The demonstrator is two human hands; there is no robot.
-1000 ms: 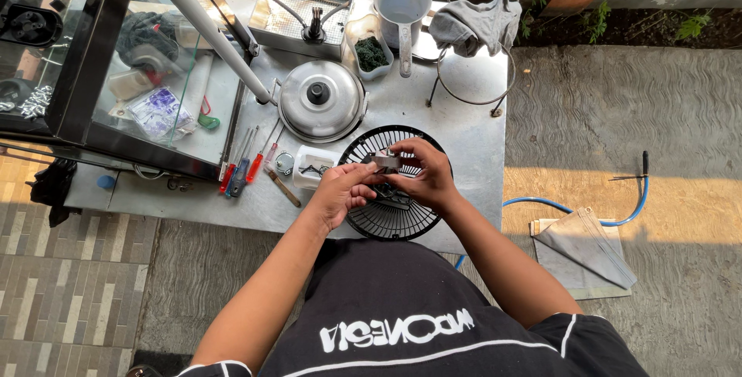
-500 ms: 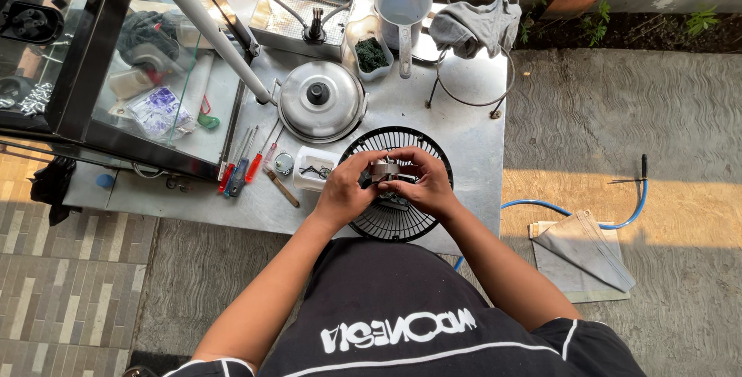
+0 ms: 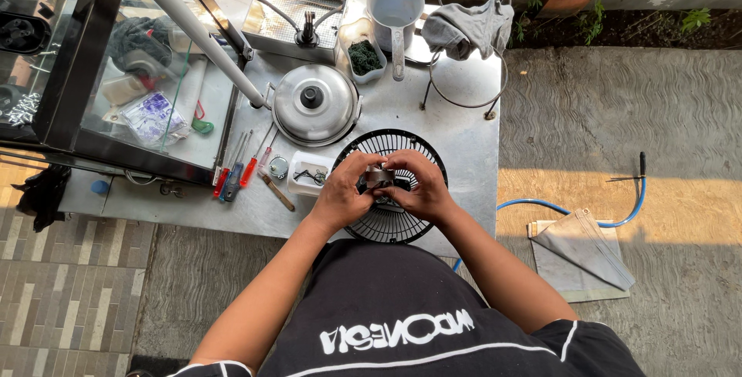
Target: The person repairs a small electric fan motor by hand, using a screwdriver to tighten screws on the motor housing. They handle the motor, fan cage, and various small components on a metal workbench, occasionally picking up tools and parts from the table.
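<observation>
A round black fan grille lies flat on the metal table in front of me. Over its middle, my left hand and my right hand are cupped together around a small grey metal part at the fan's hub. Both hands' fingers are closed on that part. The hub under the hands is mostly hidden.
Left of the grille sit a small white tub, a few screwdrivers and a steel pot lid. Farther back stand a metal tray, a grey jug and a wire stand with a cloth. A glass cabinet fills the left.
Both hands have shifted slightly and closed in tighter over the fan's centre; the small metal part stays between them.
</observation>
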